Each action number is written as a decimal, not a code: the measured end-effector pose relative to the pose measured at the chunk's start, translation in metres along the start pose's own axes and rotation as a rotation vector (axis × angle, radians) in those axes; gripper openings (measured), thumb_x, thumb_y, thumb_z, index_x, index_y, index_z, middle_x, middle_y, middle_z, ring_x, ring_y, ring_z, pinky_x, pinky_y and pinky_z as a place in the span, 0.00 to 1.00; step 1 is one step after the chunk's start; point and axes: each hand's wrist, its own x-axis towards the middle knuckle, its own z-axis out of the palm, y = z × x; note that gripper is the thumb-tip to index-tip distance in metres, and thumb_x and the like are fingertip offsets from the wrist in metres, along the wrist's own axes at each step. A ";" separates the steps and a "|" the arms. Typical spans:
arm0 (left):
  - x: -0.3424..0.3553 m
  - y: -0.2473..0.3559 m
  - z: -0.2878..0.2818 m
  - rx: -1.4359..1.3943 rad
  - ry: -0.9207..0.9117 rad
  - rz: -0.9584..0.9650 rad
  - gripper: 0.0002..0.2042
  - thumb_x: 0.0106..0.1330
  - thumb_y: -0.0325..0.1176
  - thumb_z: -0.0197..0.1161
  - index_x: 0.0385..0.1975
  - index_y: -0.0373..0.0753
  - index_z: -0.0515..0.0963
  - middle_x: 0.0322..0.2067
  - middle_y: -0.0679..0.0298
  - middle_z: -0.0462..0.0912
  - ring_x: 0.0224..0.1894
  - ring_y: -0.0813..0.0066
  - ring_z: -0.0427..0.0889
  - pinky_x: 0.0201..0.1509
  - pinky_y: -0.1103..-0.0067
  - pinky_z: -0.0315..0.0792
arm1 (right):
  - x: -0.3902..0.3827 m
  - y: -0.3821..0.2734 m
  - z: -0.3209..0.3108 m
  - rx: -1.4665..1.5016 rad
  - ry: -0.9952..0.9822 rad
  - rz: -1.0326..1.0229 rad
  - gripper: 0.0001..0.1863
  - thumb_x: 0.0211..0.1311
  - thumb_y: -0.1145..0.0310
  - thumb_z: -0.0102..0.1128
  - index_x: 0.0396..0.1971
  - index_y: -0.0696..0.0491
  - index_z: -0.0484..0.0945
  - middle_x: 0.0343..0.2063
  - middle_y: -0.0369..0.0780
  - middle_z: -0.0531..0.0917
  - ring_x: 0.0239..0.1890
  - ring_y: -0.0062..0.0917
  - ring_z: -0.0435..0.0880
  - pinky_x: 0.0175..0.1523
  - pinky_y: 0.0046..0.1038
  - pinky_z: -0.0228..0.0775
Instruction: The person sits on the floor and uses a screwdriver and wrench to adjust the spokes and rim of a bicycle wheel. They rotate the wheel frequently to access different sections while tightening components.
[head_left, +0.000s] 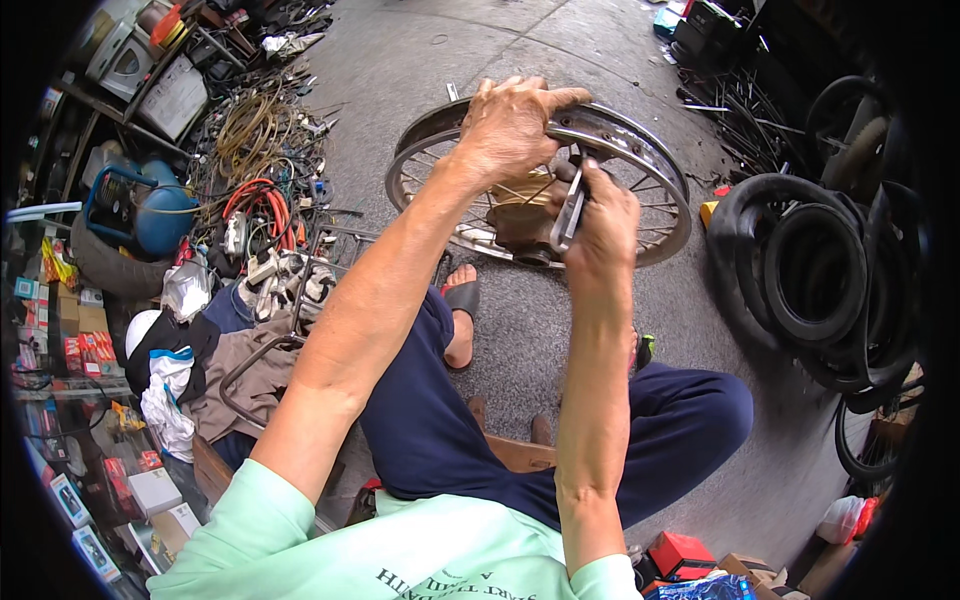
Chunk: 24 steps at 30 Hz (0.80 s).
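Note:
A spoked metal wheel (668, 160) with a brownish hub (522, 226) stands tilted on the floor in front of my feet, no tyre on its rim. My left hand (508, 128) grips the far side of the rim from above, its thumb stretched along the edge. Just right of it, my right hand (608, 215) is closed around a pliers-like metal tool (568, 212) with a silver handle. The tool's dark head meets the inner side of the rim near the spokes; its jaws are too hidden to make out.
Black tyres and tubes (815, 270) are piled at the right. Tangled cables (262, 135), a blue tank (163, 215) and heaped cloths (240, 375) crowd the left. Small boxes (95, 350) line the far left edge; a red box (680, 555) lies at the lower right.

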 end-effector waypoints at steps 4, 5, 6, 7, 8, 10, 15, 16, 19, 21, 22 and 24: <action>-0.004 -0.008 -0.004 -0.031 -0.012 0.003 0.26 0.55 0.35 0.67 0.57 0.63 0.78 0.35 0.64 0.80 0.44 0.65 0.81 0.54 0.64 0.71 | 0.005 -0.032 -0.031 -0.154 -0.225 0.180 0.09 0.71 0.69 0.55 0.37 0.60 0.72 0.25 0.38 0.77 0.15 0.11 0.67 0.15 0.14 0.55; -0.004 -0.008 -0.002 -0.046 0.011 0.020 0.25 0.56 0.36 0.68 0.57 0.62 0.78 0.34 0.64 0.80 0.43 0.64 0.81 0.53 0.65 0.70 | 0.008 -0.041 -0.039 -0.219 -0.264 0.180 0.09 0.71 0.69 0.56 0.38 0.60 0.72 0.24 0.37 0.77 0.14 0.10 0.66 0.14 0.13 0.54; -0.003 -0.006 -0.004 -0.055 -0.002 0.020 0.25 0.56 0.36 0.68 0.57 0.62 0.78 0.34 0.64 0.80 0.43 0.64 0.81 0.53 0.65 0.70 | 0.013 -0.048 -0.049 -0.283 -0.306 0.186 0.09 0.71 0.69 0.56 0.39 0.60 0.72 0.23 0.36 0.76 0.13 0.10 0.64 0.14 0.12 0.52; -0.003 -0.005 -0.006 -0.064 -0.014 0.019 0.25 0.56 0.37 0.69 0.57 0.62 0.78 0.34 0.65 0.80 0.43 0.65 0.81 0.53 0.65 0.70 | 0.017 -0.050 -0.057 -0.278 -0.366 0.176 0.09 0.70 0.69 0.57 0.40 0.59 0.72 0.22 0.36 0.76 0.11 0.09 0.62 0.13 0.11 0.50; -0.003 -0.003 -0.007 -0.074 -0.027 0.022 0.25 0.56 0.38 0.69 0.57 0.62 0.78 0.33 0.65 0.80 0.43 0.65 0.81 0.53 0.65 0.70 | 0.022 -0.054 -0.063 -0.241 -0.466 0.183 0.08 0.69 0.68 0.60 0.37 0.57 0.74 0.21 0.36 0.77 0.12 0.11 0.66 0.14 0.12 0.53; -0.001 -0.001 -0.006 -0.072 -0.019 0.028 0.24 0.57 0.39 0.69 0.56 0.62 0.78 0.34 0.65 0.80 0.43 0.66 0.80 0.53 0.65 0.69 | 0.029 -0.056 -0.074 -0.284 -0.470 0.181 0.07 0.69 0.69 0.59 0.37 0.57 0.74 0.20 0.35 0.76 0.12 0.11 0.66 0.15 0.12 0.54; 0.000 -0.003 -0.002 -0.067 -0.034 0.011 0.24 0.57 0.43 0.70 0.56 0.63 0.78 0.36 0.67 0.81 0.46 0.67 0.80 0.56 0.65 0.69 | 0.022 -0.042 -0.076 -0.313 -0.446 0.176 0.10 0.69 0.71 0.56 0.43 0.62 0.73 0.24 0.40 0.81 0.16 0.17 0.75 0.18 0.16 0.66; 0.001 -0.003 -0.002 -0.067 -0.031 0.009 0.24 0.57 0.43 0.71 0.56 0.63 0.78 0.37 0.67 0.81 0.46 0.67 0.80 0.56 0.64 0.69 | 0.016 -0.037 -0.078 -0.343 -0.432 0.187 0.11 0.69 0.72 0.55 0.45 0.64 0.73 0.26 0.43 0.82 0.18 0.19 0.78 0.19 0.17 0.69; 0.004 -0.003 -0.003 -0.068 -0.067 -0.024 0.25 0.56 0.43 0.72 0.56 0.63 0.78 0.40 0.67 0.82 0.48 0.66 0.81 0.57 0.63 0.70 | 0.003 -0.021 -0.083 -0.308 -0.386 0.244 0.13 0.69 0.71 0.54 0.46 0.65 0.73 0.34 0.44 0.82 0.23 0.19 0.78 0.21 0.18 0.70; 0.003 -0.003 -0.004 -0.060 -0.080 -0.046 0.25 0.56 0.44 0.72 0.56 0.63 0.78 0.40 0.66 0.82 0.48 0.66 0.81 0.56 0.63 0.71 | -0.004 -0.012 -0.076 -0.285 -0.288 0.244 0.12 0.71 0.68 0.52 0.44 0.63 0.74 0.30 0.41 0.81 0.19 0.17 0.75 0.17 0.16 0.61; 0.002 -0.003 -0.004 -0.055 -0.086 -0.058 0.25 0.56 0.44 0.72 0.56 0.63 0.78 0.40 0.66 0.82 0.48 0.66 0.80 0.56 0.64 0.71 | -0.004 -0.008 -0.076 -0.291 -0.281 0.231 0.12 0.71 0.67 0.53 0.43 0.62 0.74 0.28 0.40 0.81 0.18 0.16 0.74 0.16 0.16 0.59; 0.001 -0.003 -0.001 -0.045 -0.043 -0.043 0.24 0.56 0.46 0.72 0.56 0.64 0.78 0.39 0.66 0.82 0.47 0.66 0.81 0.56 0.63 0.71 | -0.004 -0.004 -0.075 -0.312 -0.263 0.195 0.12 0.72 0.65 0.53 0.41 0.60 0.74 0.26 0.39 0.81 0.15 0.15 0.72 0.14 0.16 0.56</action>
